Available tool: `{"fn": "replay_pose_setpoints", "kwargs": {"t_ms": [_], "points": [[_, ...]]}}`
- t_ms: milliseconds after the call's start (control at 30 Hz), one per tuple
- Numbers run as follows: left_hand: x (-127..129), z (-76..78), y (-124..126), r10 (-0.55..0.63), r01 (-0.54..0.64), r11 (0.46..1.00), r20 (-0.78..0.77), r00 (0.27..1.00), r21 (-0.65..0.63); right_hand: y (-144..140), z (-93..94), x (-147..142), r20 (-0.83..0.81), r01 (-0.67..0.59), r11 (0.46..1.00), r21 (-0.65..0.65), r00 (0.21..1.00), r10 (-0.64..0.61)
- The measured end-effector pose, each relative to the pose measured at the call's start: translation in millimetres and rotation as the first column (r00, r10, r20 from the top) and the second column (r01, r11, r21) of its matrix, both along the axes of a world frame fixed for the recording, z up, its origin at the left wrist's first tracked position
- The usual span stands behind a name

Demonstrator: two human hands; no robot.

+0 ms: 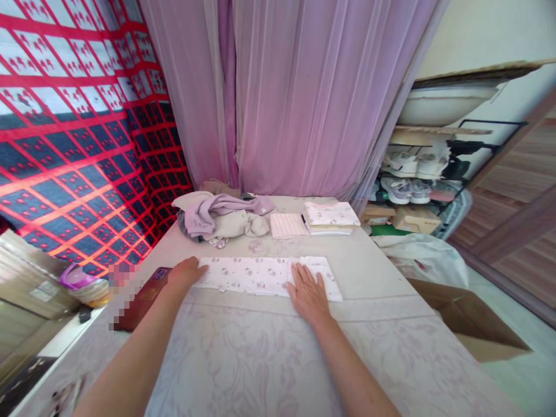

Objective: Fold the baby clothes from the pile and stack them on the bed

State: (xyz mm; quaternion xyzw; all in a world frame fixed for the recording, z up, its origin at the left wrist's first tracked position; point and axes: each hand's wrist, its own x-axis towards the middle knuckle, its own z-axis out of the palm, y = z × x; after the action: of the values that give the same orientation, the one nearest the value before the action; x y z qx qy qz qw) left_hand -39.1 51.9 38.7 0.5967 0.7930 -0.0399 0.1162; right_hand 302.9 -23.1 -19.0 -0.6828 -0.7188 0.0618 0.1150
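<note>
While pressed flat under 2 palms, lies spread across the bed (pixel 269 353): printed white cloth (pixel 252 275), folded into a long strip.

Left hand (pixel 186 272) resting loosely curled on the strip's left end, gripping nothing; right hand (pixel 307 289) splayed fully open, fingers flat on the right part, holding nothing. Likely light, soft and limp, prone to sliding on the smooth cover; best pinched at an end edge or corner beside either hand. Just left of the left hand, a dark red phone (pixel 145 295). Beyond both hands, a heap of unfolded clothes (pixel 221 217) and 2 folded stacks (pixel 315 220).
</note>
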Motion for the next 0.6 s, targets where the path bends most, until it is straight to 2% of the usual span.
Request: {"fn": "replay_pose_setpoints", "kwargs": {"t_ms": [133, 267, 467, 600], "points": [[-6.0, -2.0, 7.8, 0.08, -0.079, 0.996, 0.038, 0.996, -0.037, -0.6, -6.9, 4.3, 0.008, 0.013, 0.991, 0.135, 1.0, -0.014], [-11.2, -9.3, 13.2, 0.115, -0.11, 0.993, 0.117, 0.986, -0.051, 0.6, -19.1, 11.1, -0.049, 0.033, 0.963, 0.268, 0.999, -0.02], [-6.7, -6.6, 5.9, 0.115, -0.126, 0.992, 0.29, 0.95, 0.019, 2.6, -28.5, 18.5, -0.207, 0.125, 0.86, 0.495, 0.978, -0.023], [4.6, 4.9, -1.7, 0.117, -0.163, 0.984, 0.41, 0.905, 0.078, 4.0, -30.3, 22.8, -0.301, 0.187, 0.809, 0.558, 0.954, -0.013]]}}
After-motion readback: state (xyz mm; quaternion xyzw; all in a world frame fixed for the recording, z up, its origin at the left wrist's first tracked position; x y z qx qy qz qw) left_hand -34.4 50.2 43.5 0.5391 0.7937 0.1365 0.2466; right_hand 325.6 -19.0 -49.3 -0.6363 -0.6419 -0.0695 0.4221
